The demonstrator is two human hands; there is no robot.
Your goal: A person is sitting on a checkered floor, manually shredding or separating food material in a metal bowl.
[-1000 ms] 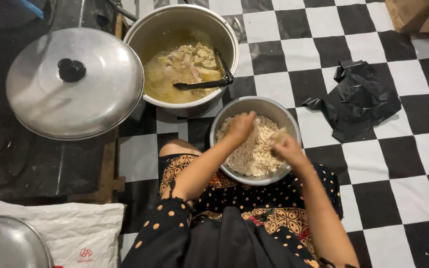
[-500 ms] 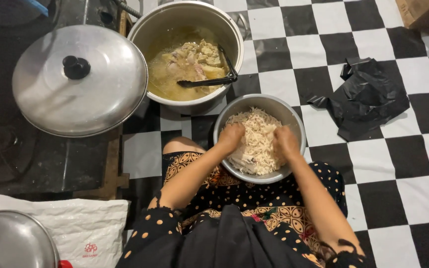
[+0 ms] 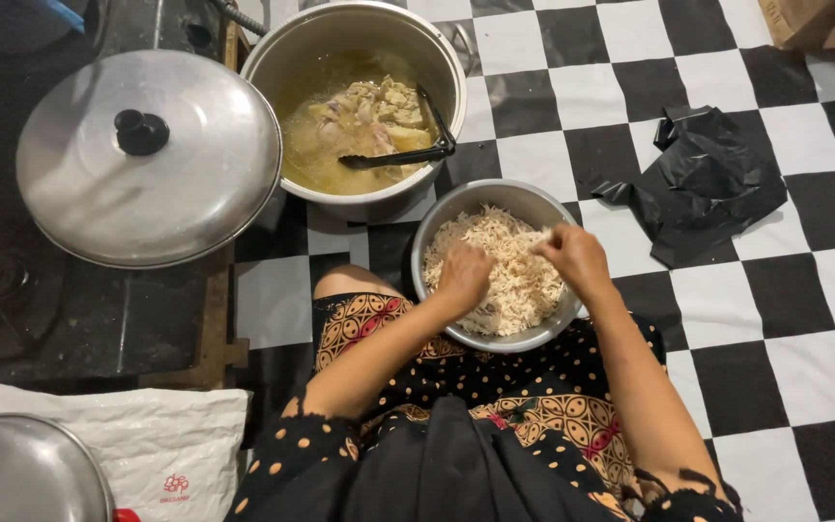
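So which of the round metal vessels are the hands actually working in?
The smaller steel bowl of pale shredded food at the person's knees: left hand and right hand are both in it. The big pot behind holds broth and a black utensil.

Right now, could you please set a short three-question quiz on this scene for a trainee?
1. True or false: both hands are inside the steel bowl of shredded chicken.
2. What lies in the large pot of broth? A) a whisk B) a black ladle C) a fork
3. What lies on the floor tiles right of the bowl?

Key:
1. True: the left hand and right hand are both in the shreds.
2. B, the black ladle.
3. A crumpled black plastic bag.
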